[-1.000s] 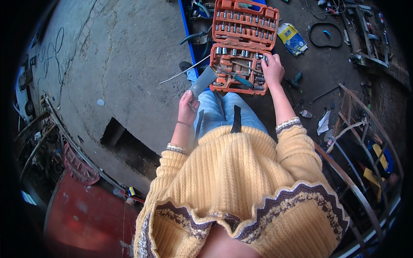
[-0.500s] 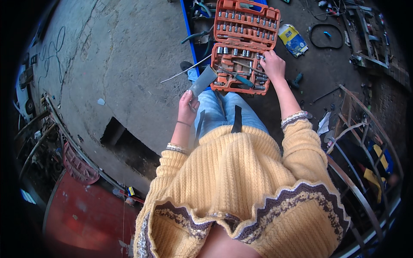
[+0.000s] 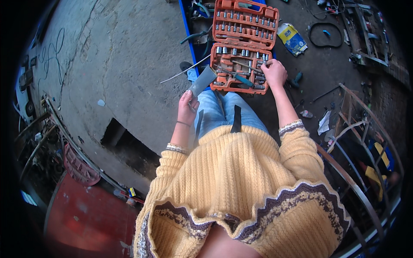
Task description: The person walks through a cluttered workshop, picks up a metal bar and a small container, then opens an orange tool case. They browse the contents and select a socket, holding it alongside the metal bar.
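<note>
An orange socket set case [image 3: 214, 73] lies unfolded in front of me, with rows of chrome sockets [image 3: 241, 29] in its far half. My left hand [image 3: 188, 107] grips a flat grey rectangular piece [image 3: 203, 81] whose far end reaches the case's near left edge. At the right side of the near half, my right hand [image 3: 275, 73] has its fingertips pinched together beside the sockets; whatever is between them is too small to make out. A screwdriver with a teal handle [image 3: 243, 80] lies slantwise across the near half, among other metal tools.
Under the case is a blue tray [image 3: 187, 26] holding pliers [image 3: 194, 36]. A thin rod [image 3: 185, 69] sticks out leftward. A yellow-blue bag [image 3: 292, 39] and a black belt loop [image 3: 325, 36] lie to the right. The floor has a rectangular pit [image 3: 129, 142] at left; metal frames [image 3: 348, 172] stand right.
My right hand has shifted slightly toward me and to the right, uncovering sockets at the case's right edge. The left hand and its grey piece have stayed put.
</note>
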